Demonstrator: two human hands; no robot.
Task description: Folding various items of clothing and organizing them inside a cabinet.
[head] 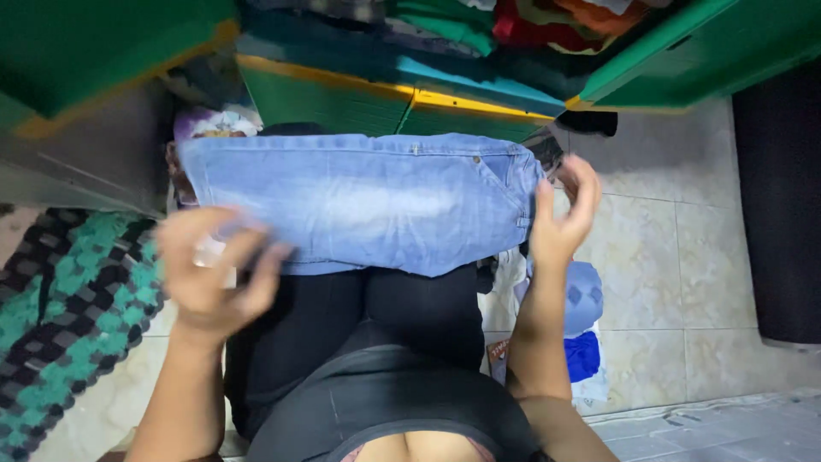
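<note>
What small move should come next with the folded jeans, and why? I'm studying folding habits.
Probably lay the folded light-blue denim jeans flat on the black-clothed lap. The right hand pinches the waistband end, the blurred left hand holds the other, and the bundle hangs level just above the thighs.

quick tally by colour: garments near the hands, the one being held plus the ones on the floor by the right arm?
Light blue: 2, jeans held by left hand and right hand, plus pale blue cloth
Royal blue: 1, cloth
White: 1, cloth
Total: 4
</note>
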